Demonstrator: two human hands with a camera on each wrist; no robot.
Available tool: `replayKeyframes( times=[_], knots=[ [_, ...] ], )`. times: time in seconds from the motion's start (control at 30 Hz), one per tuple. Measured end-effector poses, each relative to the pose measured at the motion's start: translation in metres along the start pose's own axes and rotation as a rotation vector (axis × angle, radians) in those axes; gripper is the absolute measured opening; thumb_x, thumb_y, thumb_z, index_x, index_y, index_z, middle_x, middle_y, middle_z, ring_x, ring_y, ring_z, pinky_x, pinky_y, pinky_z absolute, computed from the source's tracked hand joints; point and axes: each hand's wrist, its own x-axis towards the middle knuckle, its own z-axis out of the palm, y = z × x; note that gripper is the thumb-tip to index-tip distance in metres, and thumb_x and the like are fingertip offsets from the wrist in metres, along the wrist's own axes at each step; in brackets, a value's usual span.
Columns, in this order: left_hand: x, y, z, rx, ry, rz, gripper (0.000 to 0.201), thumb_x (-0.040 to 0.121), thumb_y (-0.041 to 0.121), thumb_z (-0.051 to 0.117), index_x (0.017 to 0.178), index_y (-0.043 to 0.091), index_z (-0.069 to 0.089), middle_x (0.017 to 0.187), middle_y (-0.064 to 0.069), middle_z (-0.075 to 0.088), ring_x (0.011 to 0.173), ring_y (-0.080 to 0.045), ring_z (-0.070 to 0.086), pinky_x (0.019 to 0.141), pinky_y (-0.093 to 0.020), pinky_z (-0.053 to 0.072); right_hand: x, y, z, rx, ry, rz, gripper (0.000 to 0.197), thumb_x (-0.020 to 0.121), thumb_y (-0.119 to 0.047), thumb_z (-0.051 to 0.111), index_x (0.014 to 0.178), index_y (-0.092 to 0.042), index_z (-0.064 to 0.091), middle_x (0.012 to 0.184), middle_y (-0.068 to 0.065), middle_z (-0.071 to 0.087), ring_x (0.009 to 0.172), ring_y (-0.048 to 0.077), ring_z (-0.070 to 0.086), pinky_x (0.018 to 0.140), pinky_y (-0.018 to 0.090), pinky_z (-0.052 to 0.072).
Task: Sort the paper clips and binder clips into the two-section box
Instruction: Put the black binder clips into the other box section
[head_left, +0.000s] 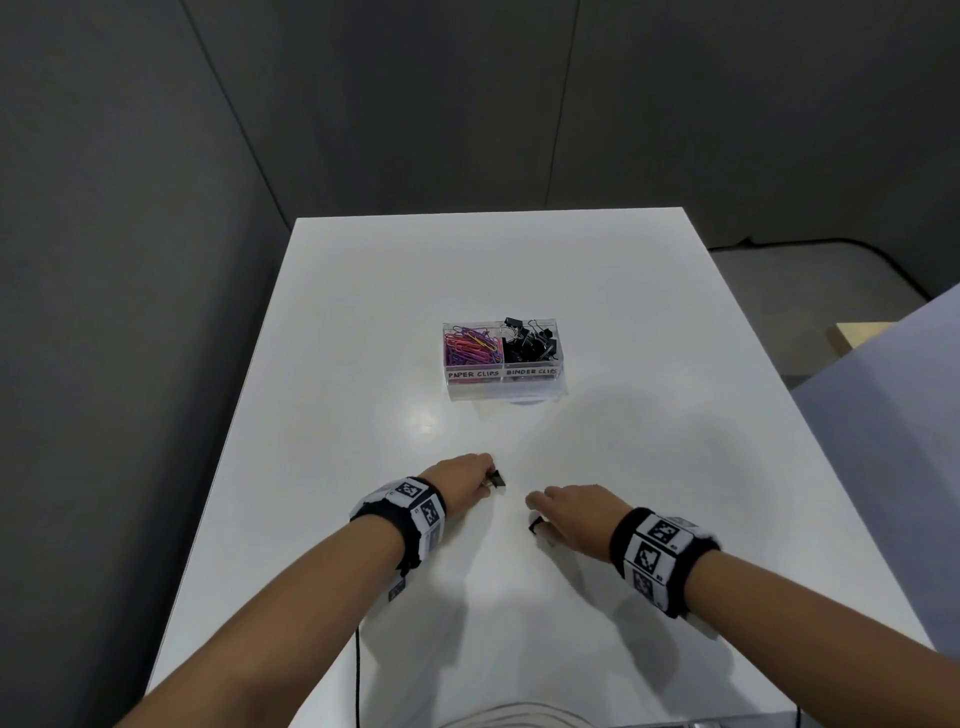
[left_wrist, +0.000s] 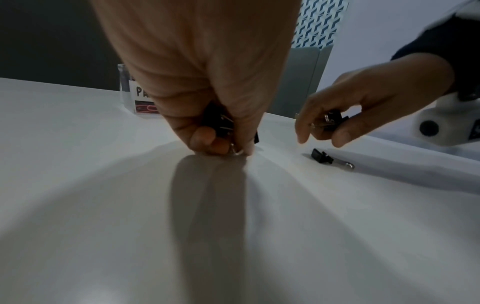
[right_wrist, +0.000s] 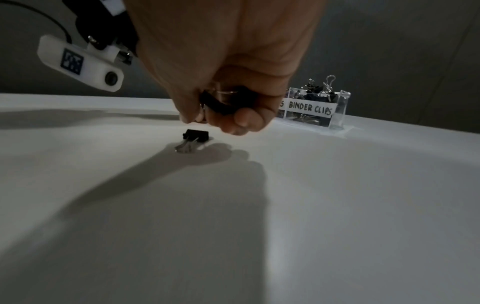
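Note:
A clear two-section box (head_left: 503, 385) stands mid-table, with coloured paper clips (head_left: 471, 344) in the left section and black binder clips (head_left: 530, 343) in the right. Near the front, my left hand (head_left: 485, 475) pinches a black binder clip (head_left: 497, 478) down at the table; the left wrist view shows black clips (left_wrist: 221, 125) bunched in the curled fingers. My right hand (head_left: 540, 514) curls round another black binder clip (right_wrist: 223, 102). One loose binder clip (right_wrist: 196, 136) lies on the table just under the right hand's fingertips (right_wrist: 187, 119).
The white table (head_left: 649, 415) has grey walls behind and to the left. A cable (head_left: 357, 675) hangs at the front edge. A lower surface (head_left: 862, 332) lies off the right side. The box's labels read PAPER CLIPS and BINDER CLIPS (right_wrist: 310, 109).

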Motion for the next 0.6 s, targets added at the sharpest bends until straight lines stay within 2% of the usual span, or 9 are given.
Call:
replayKeyframes(
  times=[0.07, 0.13, 0.33, 0.5, 0.57, 0.6],
  knots=[
    [0.0, -0.001, 0.0, -0.033, 0.001, 0.001, 0.031, 0.096, 0.014, 0.044, 0.127, 0.009, 0.044, 0.129, -0.012, 0.054, 0.116, -0.029, 0.054, 0.097, -0.034, 0.041, 0.001, -0.002, 0.002, 0.049, -0.003, 0.064, 0.041, 0.095, -0.038, 0.043, 0.124, -0.008, 0.04, 0.117, 0.013, 0.057, 0.101, 0.033, 0.059, 0.078, 0.038, 0.045],
    [0.0, -0.001, -0.002, -0.031, -0.007, 0.023, 0.031, 0.097, 0.014, 0.041, 0.127, 0.01, 0.044, 0.129, -0.013, 0.053, 0.115, -0.029, 0.054, 0.097, -0.035, 0.041, 0.002, -0.005, 0.002, 0.078, -0.027, 0.085, 0.047, 0.092, -0.043, 0.047, 0.122, -0.007, 0.04, 0.117, 0.013, 0.057, 0.103, 0.033, 0.059, 0.08, 0.037, 0.044],
    [0.004, -0.001, -0.018, 0.01, -0.032, 0.034, 0.03, 0.097, 0.015, 0.044, 0.124, 0.006, 0.054, 0.123, -0.018, 0.056, 0.113, -0.031, 0.054, 0.094, -0.034, 0.041, 0.017, -0.007, -0.001, 0.036, -0.032, 0.076, 0.028, 0.095, -0.019, 0.036, 0.114, -0.002, 0.048, 0.116, 0.016, 0.059, 0.101, 0.033, 0.06, 0.08, 0.037, 0.046],
    [0.007, -0.008, -0.035, -0.019, -0.001, 0.01, 0.031, 0.098, 0.014, 0.04, 0.121, 0.002, 0.057, 0.123, -0.021, 0.052, 0.112, -0.033, 0.054, 0.094, -0.034, 0.039, 0.024, 0.018, -0.025, 0.097, -0.047, 0.139, 0.026, 0.095, -0.015, 0.037, 0.115, -0.002, 0.046, 0.118, 0.017, 0.056, 0.102, 0.032, 0.06, 0.082, 0.036, 0.045],
    [0.009, -0.011, -0.045, -0.028, 0.014, 0.009, 0.03, 0.098, 0.015, 0.042, 0.12, 0.004, 0.059, 0.12, -0.021, 0.054, 0.111, -0.034, 0.054, 0.093, -0.033, 0.039, 0.032, 0.037, -0.046, 0.158, 0.01, 0.207, 0.025, 0.093, -0.014, 0.038, 0.114, -0.003, 0.048, 0.116, 0.017, 0.058, 0.099, 0.03, 0.059, 0.082, 0.035, 0.045],
    [0.011, -0.013, -0.051, -0.027, 0.022, 0.013, 0.03, 0.097, 0.016, 0.044, 0.119, 0.005, 0.061, 0.119, -0.02, 0.056, 0.11, -0.033, 0.054, 0.092, -0.032, 0.039, 0.037, 0.046, -0.058, 0.193, 0.06, 0.243, 0.023, 0.093, -0.013, 0.038, 0.112, -0.005, 0.049, 0.112, 0.016, 0.06, 0.093, 0.027, 0.058, 0.079, 0.034, 0.045]
  ],
)
